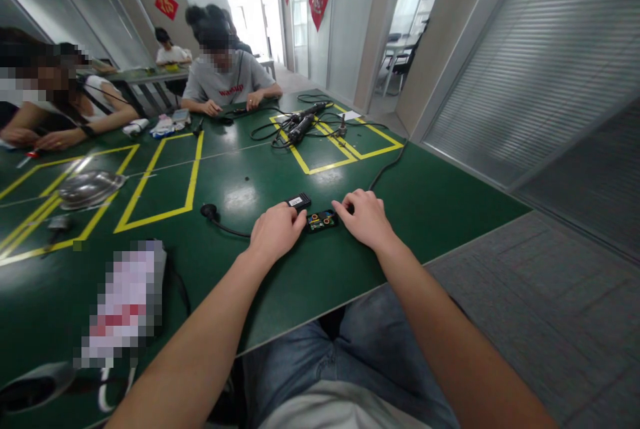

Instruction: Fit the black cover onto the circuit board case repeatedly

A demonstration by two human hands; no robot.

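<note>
In front of me on the green table lies an opened black power adapter case, its circuit board with copper-ringed coils facing up. My left hand is closed at the left end of the case, thumb along its edge, fingertips partly hidden. Just beyond sits the black cover with a white label, near my left fingers. A plug lies left, its cord running under my left hand. My right hand is curled at the right end, thumb and forefinger around a black cord that leads away to the far edge.
Two corded black electric screwdrivers lie within yellow tape outlines farther off. A metal bowl stands left; a blurred pale packet lies near left. Co-workers sit across the table, one in a grey shirt. The table edge slants along the right.
</note>
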